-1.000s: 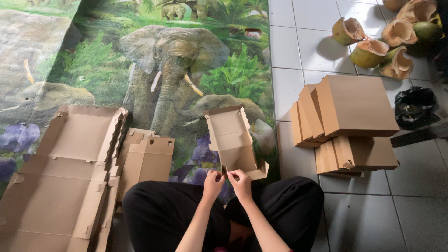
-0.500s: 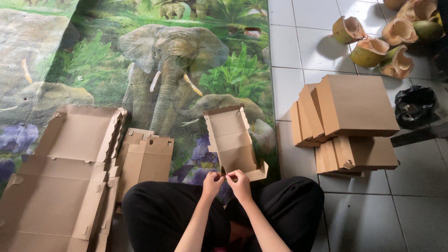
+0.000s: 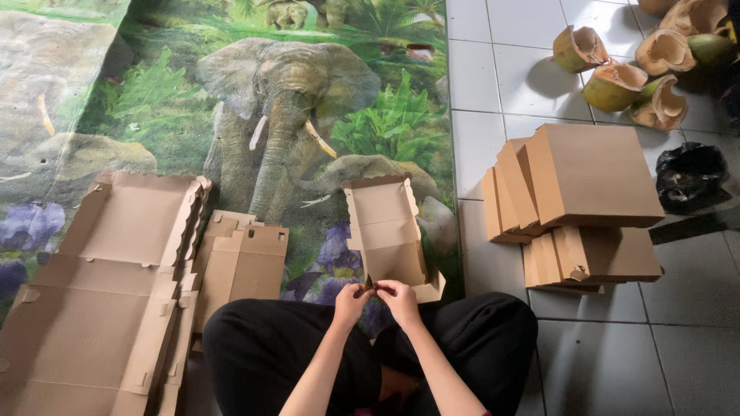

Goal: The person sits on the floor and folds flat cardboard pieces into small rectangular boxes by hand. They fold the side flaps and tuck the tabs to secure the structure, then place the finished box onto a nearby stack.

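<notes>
Here, seen from above, a seated person works at the lower centre of the frame.
Left hand [image 3: 351, 299]: grip pinched on the near edge of the half-folded brown cardboard box [image 3: 388, 235]; fingertips close to those of the other hand.
Right hand [image 3: 399, 296]: grip likewise pinched on the same near edge, just beside the left hand.
Half-folded brown cardboard box: centre of the frame, open side up, lying on the printed elephant floor mat [image 3: 254, 92], its near end at the person's knees.
Flat unfolded cardboard sheets [image 3: 108, 277]: lower left, stacked on the mat.
Smaller folded cardboard blanks [image 3: 243, 262]: between the sheets and the open box.
Finished closed brown boxes [image 3: 578, 200]: right of centre, piled on the white tiled floor [image 3: 493, 69].
Cut green coconut husks [image 3: 640, 69]: upper right.
Black plastic bag [image 3: 688, 176]: right edge, beside the pile.
</notes>
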